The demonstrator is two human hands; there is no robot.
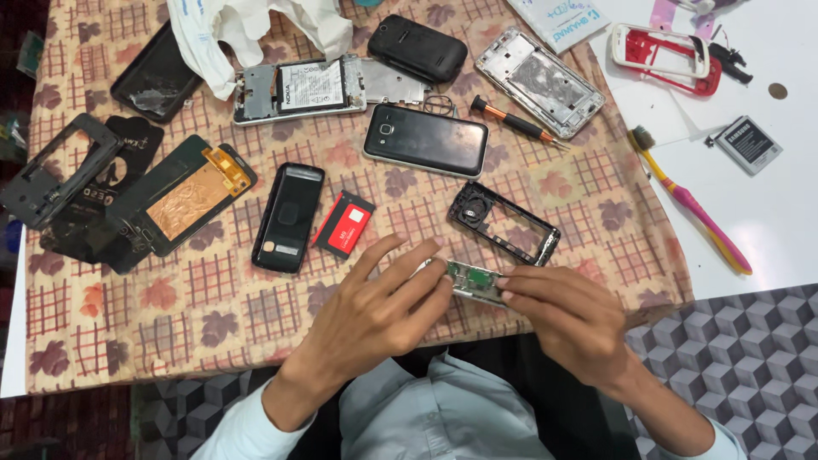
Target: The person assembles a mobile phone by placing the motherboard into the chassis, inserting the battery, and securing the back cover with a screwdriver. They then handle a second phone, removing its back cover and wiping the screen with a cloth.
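Note:
My left hand [379,311] and my right hand [573,319] both grip a small phone circuit board [474,281] with a green face and metal frame, held just above the table's front edge. The left fingers cover its left end, and the right fingertips pinch its right end. A black phone frame [504,223] lies just behind the board. A red and black battery [344,225] and a black phone back [289,217] rest to the left of it.
A checked leaf-print cloth [213,298] covers the table. On it lie a black smartphone [426,140], an orange-handled screwdriver [515,123], several opened phone bodies and a white bag [247,25]. On the white surface at right are a toothbrush [692,203], a battery [748,144] and a red frame [666,56].

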